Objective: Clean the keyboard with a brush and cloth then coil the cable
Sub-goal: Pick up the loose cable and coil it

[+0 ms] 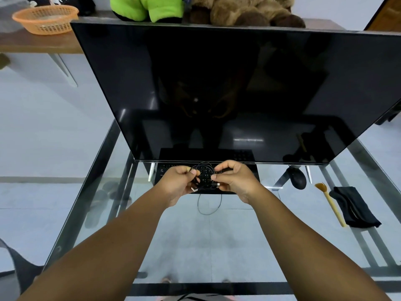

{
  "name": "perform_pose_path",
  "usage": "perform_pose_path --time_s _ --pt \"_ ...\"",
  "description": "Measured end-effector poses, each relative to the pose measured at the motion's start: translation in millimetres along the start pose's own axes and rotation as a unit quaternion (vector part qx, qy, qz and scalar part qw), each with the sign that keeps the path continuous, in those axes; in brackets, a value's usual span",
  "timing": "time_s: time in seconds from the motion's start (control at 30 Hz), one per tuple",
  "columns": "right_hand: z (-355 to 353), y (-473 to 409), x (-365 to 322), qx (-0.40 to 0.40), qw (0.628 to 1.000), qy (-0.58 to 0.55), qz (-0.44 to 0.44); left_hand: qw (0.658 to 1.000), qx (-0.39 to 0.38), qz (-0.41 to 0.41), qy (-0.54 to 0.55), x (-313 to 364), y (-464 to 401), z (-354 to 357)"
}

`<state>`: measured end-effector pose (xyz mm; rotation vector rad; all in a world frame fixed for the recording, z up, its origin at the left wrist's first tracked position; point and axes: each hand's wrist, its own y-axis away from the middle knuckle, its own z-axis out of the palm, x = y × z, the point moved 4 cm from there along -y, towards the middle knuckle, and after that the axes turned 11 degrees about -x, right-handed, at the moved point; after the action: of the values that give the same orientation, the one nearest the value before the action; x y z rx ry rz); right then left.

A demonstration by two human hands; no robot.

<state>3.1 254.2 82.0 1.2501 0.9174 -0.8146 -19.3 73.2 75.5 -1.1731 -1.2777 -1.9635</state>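
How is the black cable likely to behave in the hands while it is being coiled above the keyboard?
The cable looks thin and floppy: one loose loop sags toward the glass table below the hands. It probably springs open if released, since both the left hand and the right hand pinch the loops. It seems light, as fingertips alone hold it.

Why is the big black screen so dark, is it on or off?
It looks off. The big black monitor screen shows no picture, only dim reflections of the room and the hands. Whether it is merely asleep, I cannot tell.
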Motion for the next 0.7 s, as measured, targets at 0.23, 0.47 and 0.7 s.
perform_pose_path --time_s 0.23,0.47,0.7 --pt "-12.4 7.2 5.4 0.048 0.998 0.002 -0.028 0.998 -0.021 0.047 0.037 0.6 1.6 6.8" --pt "-31.3 14.1 10.7 0.081 0.996 -0.002 -0.045 0.996 -0.073 0.047 0.019 -6.0 0.3 26.9" --pt "-58.6 25.8 23.1 0.09 0.995 -0.022 -0.042 0.997 -0.053 0.049 0.008 -15.2 -17.3 51.2"
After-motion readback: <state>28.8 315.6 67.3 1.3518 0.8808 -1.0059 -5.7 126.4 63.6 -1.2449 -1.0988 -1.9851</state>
